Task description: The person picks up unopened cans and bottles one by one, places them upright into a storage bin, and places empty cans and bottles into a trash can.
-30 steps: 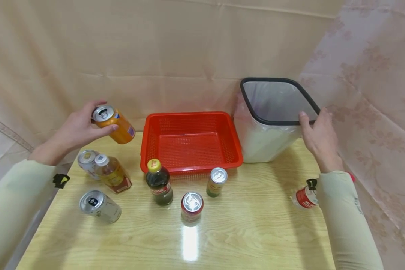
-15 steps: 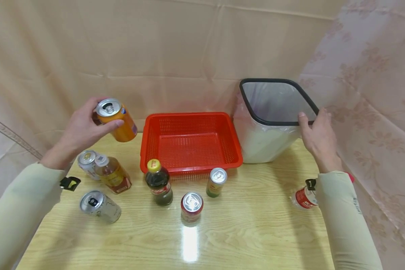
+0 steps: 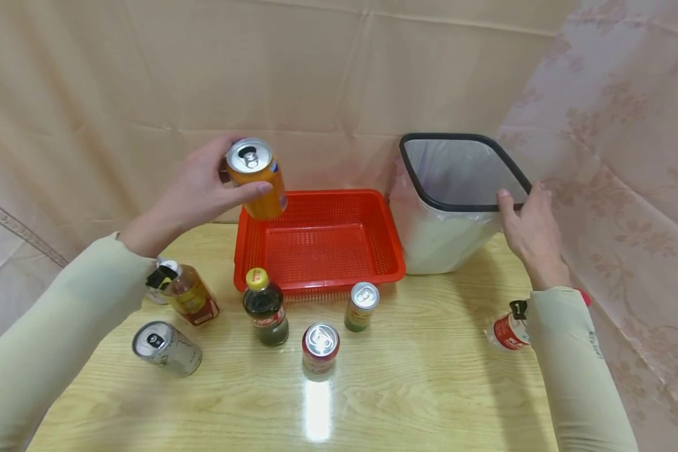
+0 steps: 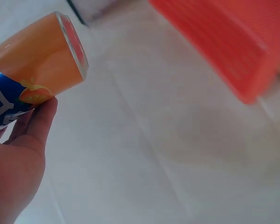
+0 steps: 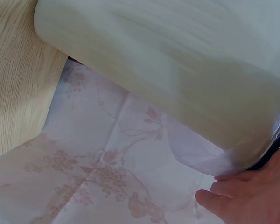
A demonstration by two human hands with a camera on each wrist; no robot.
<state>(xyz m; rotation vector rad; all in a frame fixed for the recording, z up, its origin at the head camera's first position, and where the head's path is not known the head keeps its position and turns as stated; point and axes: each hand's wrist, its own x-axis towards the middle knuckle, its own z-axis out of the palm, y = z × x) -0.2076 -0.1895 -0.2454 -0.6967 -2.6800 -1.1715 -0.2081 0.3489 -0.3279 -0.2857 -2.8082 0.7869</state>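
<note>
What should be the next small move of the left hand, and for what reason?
Probably the left hand should carry the orange can rightward, toward the bin: the can is opened, and the right hand grips the bin's black rim.

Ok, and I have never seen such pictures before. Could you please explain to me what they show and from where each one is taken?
There is no machine here, only a person working bare-handed. The widest picture comes from a head camera looking forward and down; the other two come from cameras on the left and right wrists.

The left hand holds an orange can in the air near a red basket. The right hand holds a lined bin by its black rim.

On the wooden table are also a dark bottle, an amber bottle, a silver can, a red can, a small can and a partly hidden bottle with a red label.
</note>
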